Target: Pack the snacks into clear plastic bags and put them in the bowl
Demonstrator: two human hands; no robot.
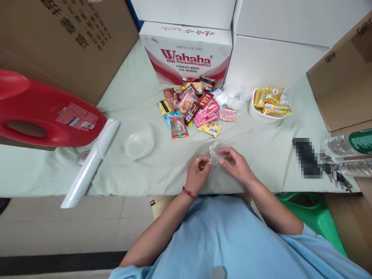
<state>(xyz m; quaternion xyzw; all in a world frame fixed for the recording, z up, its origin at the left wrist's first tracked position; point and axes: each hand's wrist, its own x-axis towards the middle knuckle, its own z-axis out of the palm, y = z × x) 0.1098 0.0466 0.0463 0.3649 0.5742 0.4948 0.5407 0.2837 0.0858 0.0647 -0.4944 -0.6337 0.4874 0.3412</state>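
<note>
A small crumpled clear plastic bag [214, 152] is between my hands, close to the table's front edge. My left hand [198, 172], with a ring and a red cord bracelet, pinches its lower left part between thumb and fingers. On the opposite side, my right hand [236, 166] has its curled fingers and thumb at the bag's right edge; the exact grip is hard to see through the film. Just beyond lies a pile of wrapped snacks [192, 110], with a yellow cookie packet [209, 129] nearest my hands.
A white tub [263, 115] of yellow-wrapped snacks stands right of crumpled plastic bags [236, 96]. Left are a clear round container [139, 145], a film roll [90, 164] and a red jug [49, 112]. Behind stands a Wahaha carton [186, 54]; bottles [360, 143] and keys [338, 176] lie right.
</note>
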